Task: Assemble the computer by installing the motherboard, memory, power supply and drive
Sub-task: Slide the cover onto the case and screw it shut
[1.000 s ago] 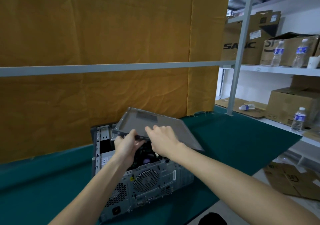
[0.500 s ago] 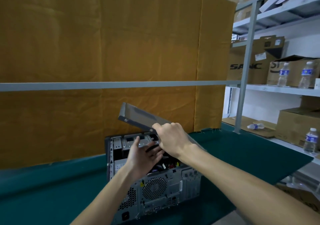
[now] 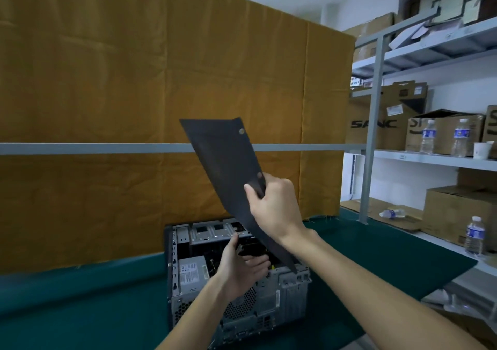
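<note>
The right hand (image 3: 271, 204), just right of the frame's centre, grips a dark side panel (image 3: 228, 172) at its right edge, fingers (image 3: 251, 192) curled round the rim with the thumb on the near face. The panel is lifted clear and tilted steeply, its top corner reaching up past the grey rail (image 3: 94, 148) that crosses the middle of the frame; its lower tip hangs over the right side of the open computer case (image 3: 236, 277).

The case lies at lower centre on the green desk (image 3: 80, 296), open side up, rear plate with fan grille toward the camera. Inside, a silver power supply (image 3: 192, 271) sits at the left and metal drive bays (image 3: 215, 231) line the far end. The left hand (image 3: 242, 266) hovers over the case opening, fingers loosely spread and holding nothing; it covers much of the interior, so what lies beneath it cannot be made out.

A mustard-yellow cloth (image 3: 161, 80) fills the upper left and centre behind the desk. At the right stands a grey shelf rack (image 3: 373, 134) carrying cardboard boxes (image 3: 376, 118), several water bottles (image 3: 427, 137) and a paper cup (image 3: 482, 150).
</note>
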